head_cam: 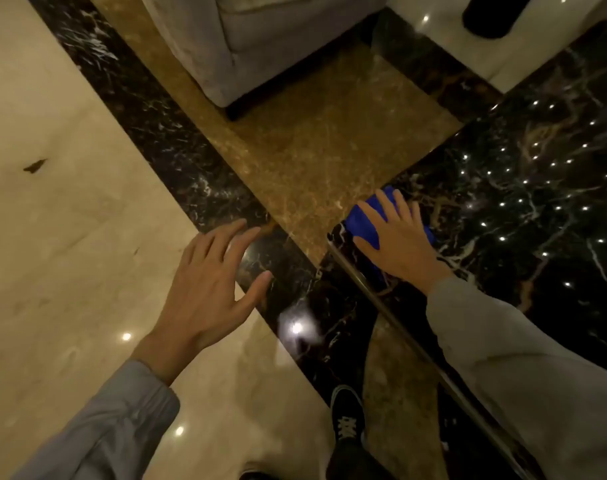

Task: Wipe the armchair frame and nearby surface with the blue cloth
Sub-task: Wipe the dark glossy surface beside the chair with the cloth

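Observation:
The blue cloth (362,216) lies on the near left corner of a glossy black marble tabletop (524,188). My right hand (401,242) presses flat on the cloth, fingers spread over it. Out over the floor to the left hovers my left hand (208,289), open, fingers apart, holding nothing. A grey upholstered armchair (260,43) stands at the top centre, a short way beyond the table corner; only its lower corner and dark base show.
The table has a metal-edged rim (399,317) running toward me. The floor is cream marble (52,237) with a black band (177,140) and a brown panel (312,143). My dark shoe (347,417) stands beside the table edge. A dark object (489,15) sits top right.

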